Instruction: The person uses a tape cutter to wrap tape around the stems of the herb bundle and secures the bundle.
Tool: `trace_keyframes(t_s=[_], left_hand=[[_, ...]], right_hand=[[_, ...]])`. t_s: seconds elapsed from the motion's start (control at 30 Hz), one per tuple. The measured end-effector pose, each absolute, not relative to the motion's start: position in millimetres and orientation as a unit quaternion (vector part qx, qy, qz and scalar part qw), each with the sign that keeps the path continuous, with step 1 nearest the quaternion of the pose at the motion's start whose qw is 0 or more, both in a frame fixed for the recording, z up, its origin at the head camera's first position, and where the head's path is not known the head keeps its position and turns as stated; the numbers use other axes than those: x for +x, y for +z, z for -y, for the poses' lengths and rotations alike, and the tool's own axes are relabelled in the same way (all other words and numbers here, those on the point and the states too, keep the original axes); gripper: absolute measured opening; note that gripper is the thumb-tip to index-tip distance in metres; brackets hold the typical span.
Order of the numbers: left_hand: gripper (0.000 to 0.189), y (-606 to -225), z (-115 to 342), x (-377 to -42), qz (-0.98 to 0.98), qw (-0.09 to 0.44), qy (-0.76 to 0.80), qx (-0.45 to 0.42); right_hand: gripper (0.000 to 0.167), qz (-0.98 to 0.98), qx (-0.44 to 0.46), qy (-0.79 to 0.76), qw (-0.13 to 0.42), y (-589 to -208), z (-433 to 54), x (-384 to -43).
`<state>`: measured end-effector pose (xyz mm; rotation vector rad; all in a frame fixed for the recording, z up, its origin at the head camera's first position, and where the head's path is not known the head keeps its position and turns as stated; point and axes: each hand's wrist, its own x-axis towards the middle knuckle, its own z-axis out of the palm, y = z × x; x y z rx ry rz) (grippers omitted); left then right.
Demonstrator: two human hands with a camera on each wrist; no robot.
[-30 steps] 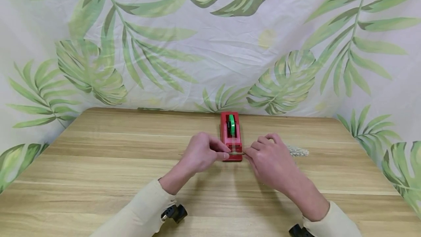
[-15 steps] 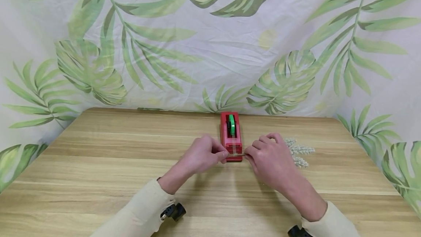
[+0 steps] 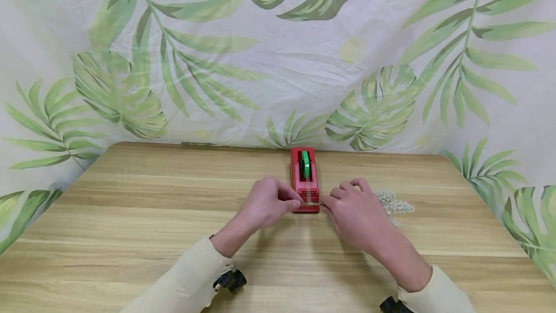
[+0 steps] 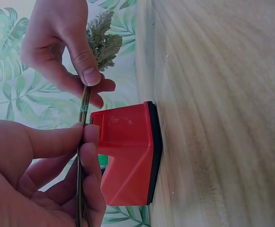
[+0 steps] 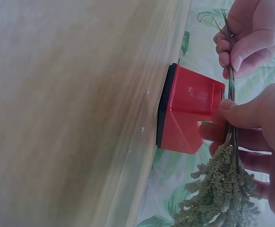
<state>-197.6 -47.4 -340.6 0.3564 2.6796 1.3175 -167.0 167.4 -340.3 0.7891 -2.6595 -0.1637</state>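
A bunch of dried flowers (image 5: 218, 187) lies sideways in both hands, its pale, grainy heads out past the right hand. Thumb and fingers of the left hand (image 3: 266, 205) pinch the thin brown stems near their tail end. With thumb and fingers, the right hand (image 3: 358, 214) holds the stems just below the heads. Between the hands a shiny greenish band of tape (image 4: 83, 108) wraps the stems. Right behind the stems, at its cutter end, stands a red tape dispenser (image 3: 307, 186) with a green roll (image 3: 306, 164). Fingers hide part of the stems.
The dispenser stands on a wood-grain table (image 3: 173, 235) near its far edge. A leaf-patterned cloth (image 3: 208, 62) hangs behind and at both sides. Small pale specks (image 5: 142, 129) lie on the table by the dispenser.
The flower heads have turned about the stems: narrow at first, then spread wide, now lying differently again. Both hands stay nearly in place with slight finger shifts. The dispenser has not moved.
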Motion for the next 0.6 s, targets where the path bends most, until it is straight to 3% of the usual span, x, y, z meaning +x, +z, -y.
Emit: trace_keyframes(t_s=[0.27, 0.6], left_hand=[[0.008, -341.0, 45.8, -198.8, -0.889, 0.042, 0.438, 0.125], [0.008, -341.3, 45.7, -199.0, -0.891, 0.041, 0.443, 0.094]], right_hand=[[0.006, 0.939, 0.264, -0.045, 0.214, -339.7, -168.0, -169.4], [0.013, 0.932, 0.283, -0.015, 0.225, -341.5, -165.7, -174.4]])
